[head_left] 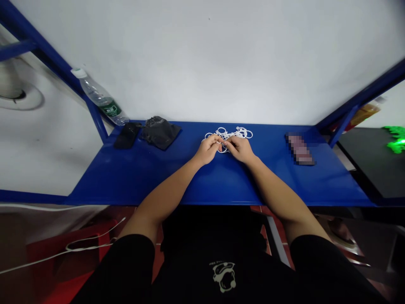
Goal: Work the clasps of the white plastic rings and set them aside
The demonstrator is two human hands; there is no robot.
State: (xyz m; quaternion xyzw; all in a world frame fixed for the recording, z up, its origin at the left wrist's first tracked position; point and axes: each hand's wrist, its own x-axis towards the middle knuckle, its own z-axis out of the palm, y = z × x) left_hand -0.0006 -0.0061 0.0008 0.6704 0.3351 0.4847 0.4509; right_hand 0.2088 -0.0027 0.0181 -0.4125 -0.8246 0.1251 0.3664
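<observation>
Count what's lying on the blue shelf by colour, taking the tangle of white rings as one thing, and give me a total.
White: 1, the pile of white rings, which the left hand and right hand both touch.
Black: 2, the phone and the crumpled pouch.
Clear: 1, the plastic bottle.
Cannot tell: 1, the blurred flat item.
Total: 5.

A plain white wall (202,55) rises behind the blue surface (177,181), evenly lit. Blue metal frame bars (47,57) slant up from the surface's two far corners. Past its right edge stands a black table (370,162). Below the near edge, a red floor (63,270) carries a white cable (79,247).
</observation>
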